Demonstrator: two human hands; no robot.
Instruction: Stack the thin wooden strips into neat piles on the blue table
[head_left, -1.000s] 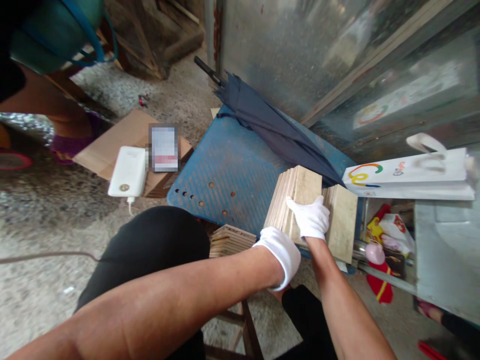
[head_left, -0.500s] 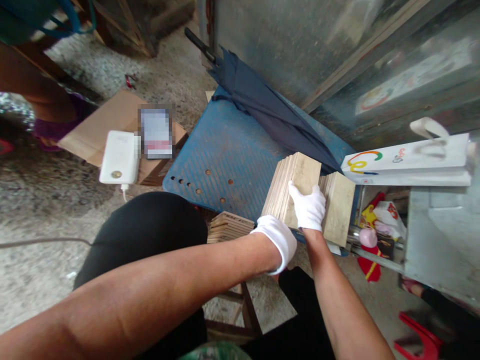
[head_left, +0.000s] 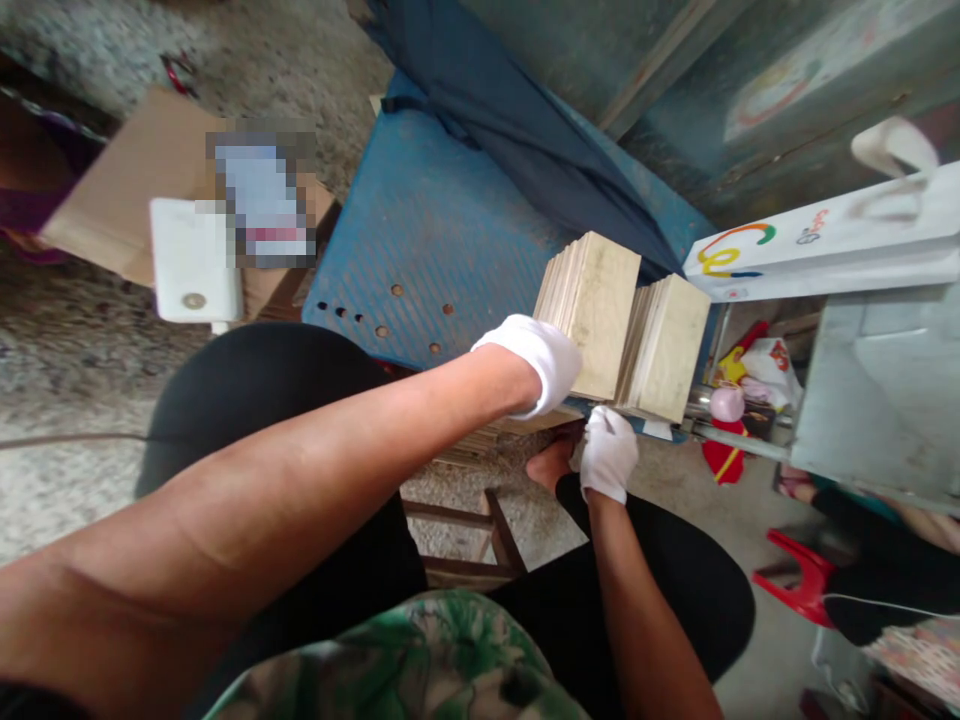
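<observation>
A seated worker's green patterned shirt (head_left: 420, 660) fills the bottom center of the frame, with a black-clad knee (head_left: 255, 420) at center left and another at lower right. At center, the left hand (head_left: 529, 365), in a white glove, reaches to the near corner of a stack of boards; its fingers are hidden, so whether it grips anything cannot be told. Just below and to the right, the gloved right hand (head_left: 609, 450) has its fingers curled in, though it cannot be told whether they close on anything. A pale edge (head_left: 540, 420) shows between the two hands.

The left stack (head_left: 604, 320) and the right stack (head_left: 671, 345) stand side by side, right of center, on the near right part of a blue bench (head_left: 427, 225) pierced with small round holes. At upper left, a white device (head_left: 191, 260) and a phone (head_left: 262, 195), its outline blurred out, rest on a cardboard box (head_left: 142, 170). A dark folded umbrella (head_left: 517, 130) lies across the bench's far side, top center. At right, a white bag (head_left: 817, 240) with a rope-like handle lies just beyond the right stack. A metal panel (head_left: 682, 75) rises behind, upper right.
</observation>
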